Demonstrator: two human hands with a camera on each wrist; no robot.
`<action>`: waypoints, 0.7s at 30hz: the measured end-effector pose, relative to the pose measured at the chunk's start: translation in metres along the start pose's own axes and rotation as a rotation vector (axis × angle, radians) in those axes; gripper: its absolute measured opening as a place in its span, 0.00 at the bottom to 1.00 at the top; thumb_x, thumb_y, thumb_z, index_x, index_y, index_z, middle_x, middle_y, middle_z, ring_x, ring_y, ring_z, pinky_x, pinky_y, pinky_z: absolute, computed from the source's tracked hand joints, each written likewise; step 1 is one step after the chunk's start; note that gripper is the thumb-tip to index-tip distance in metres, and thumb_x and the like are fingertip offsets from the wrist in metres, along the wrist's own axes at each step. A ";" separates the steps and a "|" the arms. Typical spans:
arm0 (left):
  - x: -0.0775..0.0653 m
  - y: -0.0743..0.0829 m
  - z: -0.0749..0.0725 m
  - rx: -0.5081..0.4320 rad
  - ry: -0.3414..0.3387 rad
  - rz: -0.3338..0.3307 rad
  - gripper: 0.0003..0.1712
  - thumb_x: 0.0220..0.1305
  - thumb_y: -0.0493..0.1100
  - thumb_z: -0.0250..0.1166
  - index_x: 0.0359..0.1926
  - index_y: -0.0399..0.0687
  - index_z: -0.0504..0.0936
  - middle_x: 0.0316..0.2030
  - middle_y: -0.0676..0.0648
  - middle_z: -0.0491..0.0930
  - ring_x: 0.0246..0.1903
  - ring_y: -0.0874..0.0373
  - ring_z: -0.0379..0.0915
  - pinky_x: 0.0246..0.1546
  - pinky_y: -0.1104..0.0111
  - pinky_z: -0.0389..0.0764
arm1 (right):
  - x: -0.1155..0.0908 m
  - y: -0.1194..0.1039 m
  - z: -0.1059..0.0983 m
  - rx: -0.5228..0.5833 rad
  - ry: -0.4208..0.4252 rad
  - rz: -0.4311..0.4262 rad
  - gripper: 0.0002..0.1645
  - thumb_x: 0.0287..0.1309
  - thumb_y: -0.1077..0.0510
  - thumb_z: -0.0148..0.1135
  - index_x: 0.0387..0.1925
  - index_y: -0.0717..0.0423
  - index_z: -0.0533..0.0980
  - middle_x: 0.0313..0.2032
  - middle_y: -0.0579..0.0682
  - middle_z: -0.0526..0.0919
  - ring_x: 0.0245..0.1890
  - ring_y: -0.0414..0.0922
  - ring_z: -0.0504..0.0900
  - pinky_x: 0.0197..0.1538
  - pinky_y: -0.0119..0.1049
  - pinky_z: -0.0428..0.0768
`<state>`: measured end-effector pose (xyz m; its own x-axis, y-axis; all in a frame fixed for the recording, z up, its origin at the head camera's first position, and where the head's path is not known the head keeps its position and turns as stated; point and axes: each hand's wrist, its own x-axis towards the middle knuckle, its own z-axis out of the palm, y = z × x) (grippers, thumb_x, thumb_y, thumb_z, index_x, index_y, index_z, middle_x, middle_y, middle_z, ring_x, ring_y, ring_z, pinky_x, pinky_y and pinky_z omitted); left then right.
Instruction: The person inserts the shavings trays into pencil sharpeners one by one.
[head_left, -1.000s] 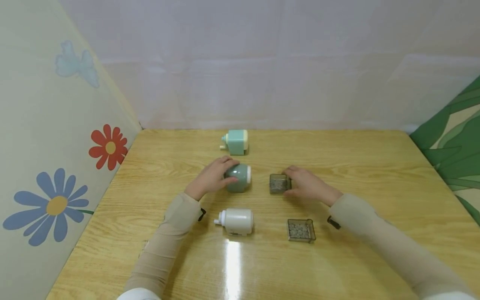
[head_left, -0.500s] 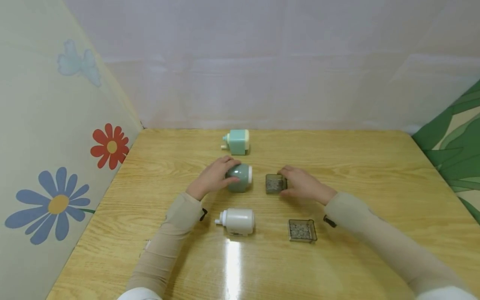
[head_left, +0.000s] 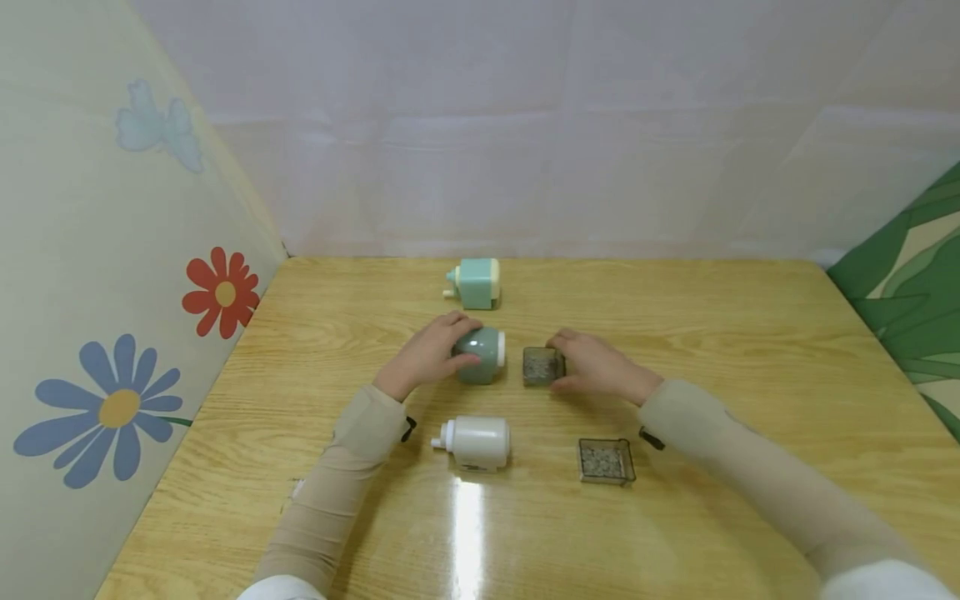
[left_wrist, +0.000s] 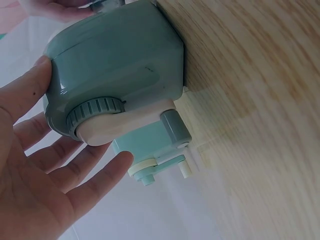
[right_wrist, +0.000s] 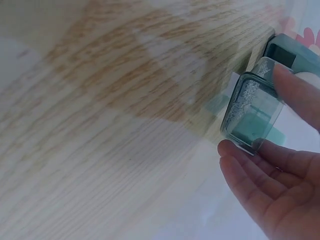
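My left hand (head_left: pixel 429 357) grips a rounded dark green crank pencil sharpener (head_left: pixel 482 357) lying in the middle of the table. In the left wrist view the thumb lies on one side of the sharpener (left_wrist: pixel 120 60), fingers on the other, near its pale crank handle (left_wrist: pixel 125 120). My right hand (head_left: pixel 600 367) pinches a small see-through shavings drawer (head_left: pixel 538 367) between thumb and fingers. Grey shavings lie in that drawer (right_wrist: pixel 250 107), which is just short of the sharpener's white end. The right wrist view shows the sharpener's dark opening (right_wrist: pixel 280 54) beyond the drawer.
Behind stands a mint square pencil sharpener (head_left: pixel 477 283) with a cream end. Nearer the front lies a cream sharpener (head_left: pixel 480 442). A second see-through drawer (head_left: pixel 606 461) with shavings sits to its right. A flower-painted wall (head_left: pixel 67 250) borders the table's left side.
My right hand has moved left with the shavings drawer, narrowing the gap to the dark green sharpener. The left hand stays on that sharpener.
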<state>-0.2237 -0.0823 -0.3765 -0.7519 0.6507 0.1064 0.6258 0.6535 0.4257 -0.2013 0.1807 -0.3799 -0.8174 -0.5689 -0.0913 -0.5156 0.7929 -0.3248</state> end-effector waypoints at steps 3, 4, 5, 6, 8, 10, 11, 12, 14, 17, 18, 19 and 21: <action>0.000 0.000 0.000 -0.001 0.005 0.002 0.29 0.59 0.48 0.62 0.58 0.39 0.70 0.51 0.41 0.71 0.48 0.51 0.69 0.48 0.60 0.72 | 0.002 0.000 0.001 -0.011 0.001 -0.004 0.38 0.45 0.54 0.70 0.53 0.73 0.67 0.51 0.67 0.71 0.49 0.59 0.73 0.53 0.50 0.71; 0.000 -0.001 0.001 -0.001 0.007 0.003 0.29 0.59 0.48 0.62 0.58 0.39 0.70 0.51 0.41 0.71 0.47 0.51 0.70 0.48 0.60 0.72 | 0.003 0.000 0.002 -0.016 0.002 -0.007 0.38 0.45 0.54 0.70 0.53 0.73 0.67 0.51 0.67 0.71 0.48 0.59 0.73 0.52 0.49 0.71; 0.000 0.000 0.000 -0.002 0.008 0.002 0.29 0.59 0.48 0.62 0.58 0.39 0.70 0.50 0.41 0.71 0.47 0.51 0.70 0.48 0.60 0.72 | 0.004 -0.001 0.003 -0.022 0.002 -0.012 0.38 0.45 0.54 0.70 0.53 0.73 0.67 0.50 0.66 0.72 0.48 0.59 0.74 0.52 0.49 0.72; 0.000 0.000 0.001 -0.002 0.008 0.002 0.29 0.59 0.48 0.62 0.58 0.39 0.70 0.51 0.41 0.71 0.47 0.51 0.70 0.48 0.60 0.72 | 0.005 -0.001 0.003 -0.023 0.002 -0.014 0.38 0.45 0.54 0.70 0.53 0.73 0.67 0.50 0.66 0.72 0.48 0.59 0.74 0.52 0.49 0.72; 0.000 0.000 0.000 -0.003 0.004 0.001 0.28 0.59 0.48 0.62 0.58 0.39 0.70 0.51 0.41 0.71 0.47 0.51 0.70 0.48 0.60 0.72 | 0.007 -0.001 0.003 -0.025 0.003 -0.021 0.37 0.45 0.54 0.70 0.52 0.73 0.68 0.49 0.66 0.72 0.47 0.58 0.74 0.51 0.49 0.72; 0.000 0.001 0.000 -0.003 0.000 -0.001 0.28 0.59 0.48 0.62 0.58 0.39 0.70 0.51 0.41 0.71 0.47 0.51 0.70 0.48 0.60 0.72 | 0.008 -0.003 0.003 -0.027 0.002 -0.028 0.37 0.45 0.54 0.70 0.52 0.73 0.68 0.49 0.66 0.73 0.46 0.58 0.74 0.51 0.49 0.73; 0.000 0.001 0.000 -0.004 -0.002 -0.003 0.28 0.59 0.47 0.62 0.58 0.39 0.70 0.51 0.41 0.71 0.47 0.51 0.70 0.48 0.60 0.72 | 0.008 -0.004 0.003 -0.025 0.001 -0.028 0.37 0.45 0.53 0.70 0.52 0.73 0.68 0.49 0.66 0.73 0.46 0.58 0.74 0.51 0.48 0.73; 0.000 0.001 0.000 -0.003 -0.003 -0.004 0.28 0.59 0.47 0.62 0.58 0.39 0.70 0.51 0.41 0.71 0.47 0.51 0.70 0.48 0.60 0.72 | 0.008 -0.005 0.002 -0.022 -0.003 -0.028 0.38 0.46 0.53 0.70 0.52 0.73 0.68 0.49 0.66 0.73 0.47 0.58 0.74 0.51 0.48 0.73; 0.000 0.001 0.000 -0.006 -0.003 -0.005 0.28 0.60 0.47 0.62 0.58 0.39 0.69 0.51 0.41 0.71 0.48 0.51 0.70 0.48 0.60 0.72 | 0.009 -0.006 0.002 -0.026 -0.008 -0.031 0.38 0.46 0.53 0.70 0.53 0.73 0.67 0.49 0.66 0.72 0.47 0.58 0.74 0.51 0.48 0.72; 0.000 0.000 0.000 -0.011 0.001 -0.005 0.28 0.59 0.47 0.62 0.58 0.38 0.69 0.51 0.41 0.71 0.47 0.51 0.70 0.48 0.60 0.72 | 0.011 -0.007 0.003 -0.035 -0.011 -0.041 0.38 0.46 0.53 0.70 0.53 0.73 0.67 0.50 0.66 0.72 0.47 0.58 0.74 0.52 0.49 0.72; 0.000 0.000 0.001 -0.013 0.002 -0.005 0.28 0.59 0.47 0.62 0.58 0.38 0.69 0.51 0.41 0.71 0.47 0.51 0.70 0.48 0.60 0.72 | 0.012 -0.007 0.003 -0.037 -0.011 -0.044 0.38 0.46 0.53 0.70 0.53 0.74 0.67 0.50 0.66 0.72 0.47 0.58 0.74 0.52 0.49 0.72; 0.000 0.000 0.001 -0.014 0.004 -0.005 0.28 0.59 0.47 0.62 0.58 0.38 0.69 0.51 0.41 0.71 0.47 0.51 0.70 0.48 0.60 0.72 | 0.013 -0.007 0.003 -0.040 -0.011 -0.047 0.38 0.46 0.53 0.70 0.53 0.74 0.67 0.50 0.67 0.72 0.47 0.59 0.74 0.52 0.49 0.72; 0.000 -0.001 0.001 -0.013 0.007 -0.004 0.28 0.59 0.47 0.62 0.58 0.38 0.70 0.50 0.41 0.71 0.47 0.51 0.70 0.48 0.60 0.73 | 0.014 -0.008 0.004 -0.035 -0.014 -0.045 0.39 0.46 0.52 0.70 0.53 0.74 0.67 0.50 0.67 0.72 0.48 0.59 0.74 0.52 0.49 0.71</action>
<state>-0.2241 -0.0820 -0.3778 -0.7560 0.6452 0.1109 0.6200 0.6512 0.4377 -0.2078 0.1656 -0.3820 -0.7893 -0.6072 -0.0909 -0.5609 0.7734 -0.2954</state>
